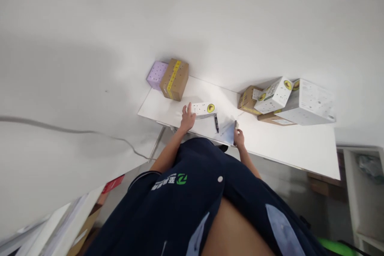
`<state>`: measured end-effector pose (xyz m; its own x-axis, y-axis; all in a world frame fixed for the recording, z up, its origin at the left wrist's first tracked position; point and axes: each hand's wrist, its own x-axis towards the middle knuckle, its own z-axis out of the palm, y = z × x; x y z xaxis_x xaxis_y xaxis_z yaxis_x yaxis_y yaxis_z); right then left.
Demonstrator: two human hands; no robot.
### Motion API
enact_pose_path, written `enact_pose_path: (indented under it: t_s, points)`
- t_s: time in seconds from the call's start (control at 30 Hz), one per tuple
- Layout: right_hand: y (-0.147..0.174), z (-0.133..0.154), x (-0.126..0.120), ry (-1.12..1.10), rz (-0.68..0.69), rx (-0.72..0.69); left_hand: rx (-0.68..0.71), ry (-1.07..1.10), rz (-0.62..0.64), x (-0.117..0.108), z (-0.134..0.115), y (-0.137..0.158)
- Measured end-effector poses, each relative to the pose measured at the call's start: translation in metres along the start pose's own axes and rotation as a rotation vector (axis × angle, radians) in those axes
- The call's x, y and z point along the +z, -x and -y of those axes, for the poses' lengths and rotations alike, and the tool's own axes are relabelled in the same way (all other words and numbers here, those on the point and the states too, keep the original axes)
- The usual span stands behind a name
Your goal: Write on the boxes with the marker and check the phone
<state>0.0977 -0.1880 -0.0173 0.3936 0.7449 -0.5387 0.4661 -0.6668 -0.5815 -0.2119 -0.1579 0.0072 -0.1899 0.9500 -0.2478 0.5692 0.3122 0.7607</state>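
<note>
Left hand (188,118) lying open, fingers spread, touching end of white box (203,108) on white bench (294,144). Right hand (239,136) gripping small object (236,125), too small to identify, beside paper sheet (228,132). Black pen (216,123) lying between white box and paper sheet. Brown box (175,79) and purple box (156,74) sitting beyond white box, against wall. Stack of boxes (285,100) sitting well apart from white box, far along bench.

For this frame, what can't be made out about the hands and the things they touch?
- Head view: right hand touches a small object, too small to identify or judge grip.
- Left hand rests against the white box; its print is too small to read.
- Black pen: tip detail is lost to distance.
</note>
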Motion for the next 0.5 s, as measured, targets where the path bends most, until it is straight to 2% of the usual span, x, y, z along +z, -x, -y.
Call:
enact_pose_path:
  t_s: [0.07, 0.17, 0.27, 0.4, 0.5]
  points:
    - [0.0, -0.008, 0.002, 0.079, -0.063, 0.018, 0.015, -0.044, -0.008, -0.003, -0.002, 0.0]
    - [0.005, -0.014, 0.009, 0.328, -0.145, -0.008, 0.064, -0.139, -0.012, -0.011, -0.006, -0.003]
    - [0.007, -0.017, 0.017, 0.583, -0.171, -0.033, 0.106, -0.205, 0.087, -0.022, -0.008, -0.009]
    - [0.005, -0.021, 0.018, 0.619, -0.16, 0.004, 0.093, -0.318, 0.233, -0.032, -0.007, -0.008]
    - [0.004, -0.025, 0.015, 0.576, -0.16, 0.017, 0.121, -0.371, 0.183, -0.03, -0.006, -0.004]
